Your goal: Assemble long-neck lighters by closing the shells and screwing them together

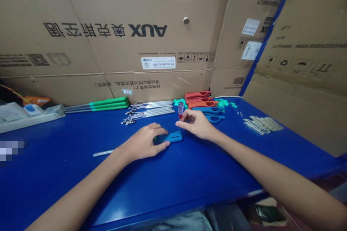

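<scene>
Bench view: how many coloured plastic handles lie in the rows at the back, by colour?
Green plastic handles: 3
Red plastic handles: 3
Blue plastic handles: 2
Total: 8

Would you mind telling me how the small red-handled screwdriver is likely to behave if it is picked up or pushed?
The small red-handled screwdriver is probably light, since the right hand pinches it with its fingertips. Its rounded handle looks apt to roll on the smooth blue bench. Standing on its thin shaft, it would likely tip over if released.
</scene>
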Demonstrator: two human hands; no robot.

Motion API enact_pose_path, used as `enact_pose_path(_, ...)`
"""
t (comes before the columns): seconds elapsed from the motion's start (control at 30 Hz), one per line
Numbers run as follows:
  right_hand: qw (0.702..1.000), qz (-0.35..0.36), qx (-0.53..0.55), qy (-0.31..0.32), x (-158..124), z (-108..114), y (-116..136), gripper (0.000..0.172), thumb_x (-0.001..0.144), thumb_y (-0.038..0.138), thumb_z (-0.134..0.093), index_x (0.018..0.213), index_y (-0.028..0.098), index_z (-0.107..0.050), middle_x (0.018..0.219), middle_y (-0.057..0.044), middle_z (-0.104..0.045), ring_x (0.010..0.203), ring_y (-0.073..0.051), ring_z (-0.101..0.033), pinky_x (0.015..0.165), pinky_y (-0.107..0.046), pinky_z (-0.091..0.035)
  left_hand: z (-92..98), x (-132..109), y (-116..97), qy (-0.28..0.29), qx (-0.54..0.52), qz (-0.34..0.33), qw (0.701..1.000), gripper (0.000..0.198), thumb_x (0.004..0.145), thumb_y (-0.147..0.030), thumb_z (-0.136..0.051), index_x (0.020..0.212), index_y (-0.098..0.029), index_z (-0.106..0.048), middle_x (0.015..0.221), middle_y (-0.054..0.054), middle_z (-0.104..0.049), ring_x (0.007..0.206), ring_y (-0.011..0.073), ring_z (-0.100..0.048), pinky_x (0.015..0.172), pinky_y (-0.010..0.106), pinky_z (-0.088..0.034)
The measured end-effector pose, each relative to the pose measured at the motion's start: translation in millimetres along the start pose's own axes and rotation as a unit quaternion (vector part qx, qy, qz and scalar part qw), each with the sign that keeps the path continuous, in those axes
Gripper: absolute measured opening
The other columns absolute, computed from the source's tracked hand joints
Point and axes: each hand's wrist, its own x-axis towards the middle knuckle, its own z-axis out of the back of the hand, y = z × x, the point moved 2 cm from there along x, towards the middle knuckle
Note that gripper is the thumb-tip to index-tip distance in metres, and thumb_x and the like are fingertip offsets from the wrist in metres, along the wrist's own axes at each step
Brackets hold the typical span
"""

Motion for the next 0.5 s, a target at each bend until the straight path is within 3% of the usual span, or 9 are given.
enact_pose_path(0.33, 0.999, -0.011, 0.019, 0.049, -0.1, -0.7, 0.7, 0.011, 0.083, 0.028, -0.06, 0.081, 0.017, -0.058, 0.079, -0.003, -0.063, 0.059, -0.011, -0.054, 0.056, -0.027, -0.046, 0.6, 0.7, -0.5, -0.002, -0.002, 0.0, 1.0, 0.033, 0.089, -0.04, -0.054, 0.11, -0.017, -0.067, 0.102, 0.008, -0.067, 0.096, 0.0235, -0.062, 0.086, 0.036, -0.05)
enact_pose_path(0.5, 0.998, -0.008, 0.0, 0.068, 0.5, 2.9, 4.7, 0.01, 0.084, 0.021, -0.057, 0.085, 0.015, -0.065, 0.08, -0.003, -0.066, 0.068, -0.013, -0.058, 0.066, -0.03, -0.048, 0.7, 1.0, -1.0, -0.001, -0.002, 0.003, 1.0, 0.034, 0.089, -0.04, -0.054, 0.111, -0.017, -0.067, 0.103, 0.008, -0.067, 0.096, 0.0238, -0.062, 0.086, 0.036, -0.05)
